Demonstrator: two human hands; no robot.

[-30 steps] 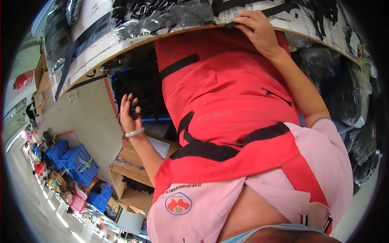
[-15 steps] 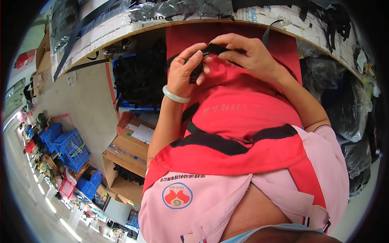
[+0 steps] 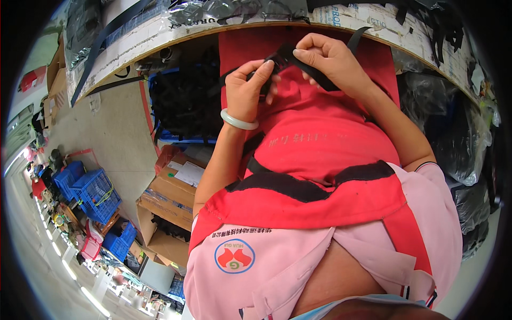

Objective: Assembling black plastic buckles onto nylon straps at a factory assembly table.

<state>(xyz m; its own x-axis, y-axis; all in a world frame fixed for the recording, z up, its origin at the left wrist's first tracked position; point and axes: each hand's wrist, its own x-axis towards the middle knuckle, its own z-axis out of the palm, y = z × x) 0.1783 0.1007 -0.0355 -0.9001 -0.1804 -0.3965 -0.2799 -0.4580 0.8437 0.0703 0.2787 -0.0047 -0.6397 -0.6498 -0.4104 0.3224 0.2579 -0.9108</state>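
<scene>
Above my red apron point(image 3: 320, 128), both hands work close together on black webbing. My left hand point(image 3: 245, 93), with a pale bangle at its wrist, is closed with the thumb pressing on a small dark shiny piece point(image 3: 276, 60) that looks like a plastic buckle. Its fingers partly cover that piece. To the right, my right hand point(image 3: 338, 66) pinches a flat black webbing strap point(image 3: 314, 72) between thumb and forefinger. One length of the strap hangs down below the right fingers. How the strap runs through the dark piece is too dark to make out.
The workbench edge point(image 3: 256, 29) curves across just beyond my hands, with bagged black parts on it. Left below it stands a blue crate point(image 3: 184, 140) full of black straps. Open cardboard boxes point(image 3: 170, 205) stand nearer on the left. Plastic-wrapped bundles point(image 3: 453, 138) are at right.
My right hand has moved slightly right and up, drawing the strap so more of it shows. My left hand has shifted a little right, still holding the dark piece.
</scene>
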